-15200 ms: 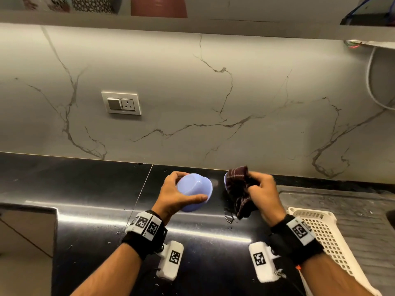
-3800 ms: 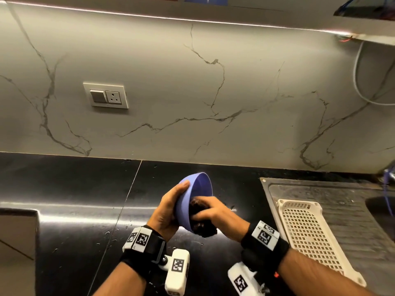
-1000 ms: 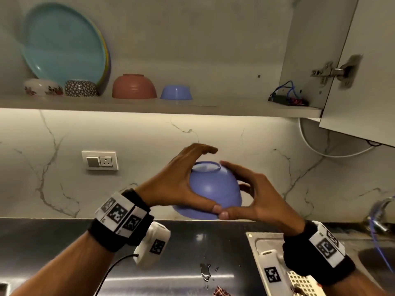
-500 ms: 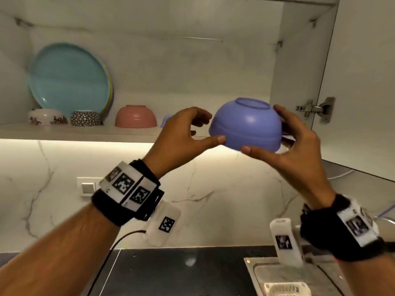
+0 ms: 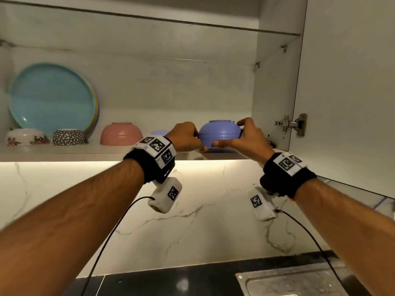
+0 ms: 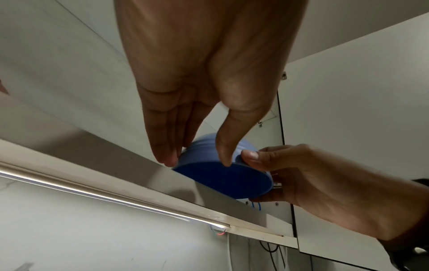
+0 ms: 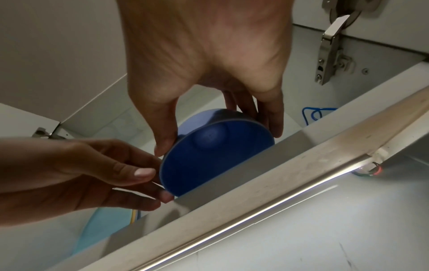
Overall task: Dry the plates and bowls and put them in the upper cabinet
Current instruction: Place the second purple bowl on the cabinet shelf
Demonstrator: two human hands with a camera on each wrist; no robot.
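Observation:
A blue bowl (image 5: 220, 133) hangs upside down at the right end of the upper cabinet shelf (image 5: 64, 153). My left hand (image 5: 191, 138) pinches its left side with thumb and fingers. My right hand (image 5: 239, 135) grips its right side, thumb in front and fingers behind. From the left wrist view the bowl (image 6: 223, 176) shows its dark open underside sticking out past the shelf's front edge. The right wrist view shows the same bowl (image 7: 216, 152) partly over that edge. I cannot tell whether its rim touches the shelf.
Teal plates (image 5: 51, 97) lean against the back at the left. Upside down along the shelf sit a floral bowl (image 5: 25, 136), a patterned bowl (image 5: 68, 137), a pink bowl (image 5: 121, 133) and a small blue bowl (image 5: 159, 132). The open cabinet door (image 5: 346, 82) stands at the right; a blue wire (image 7: 313, 113) lies in the corner.
Both hands have carried the upside-down bowl forward and down from in front of the cabinet to the shelf's right end. Earlier the right hand wiped it with a cloth.

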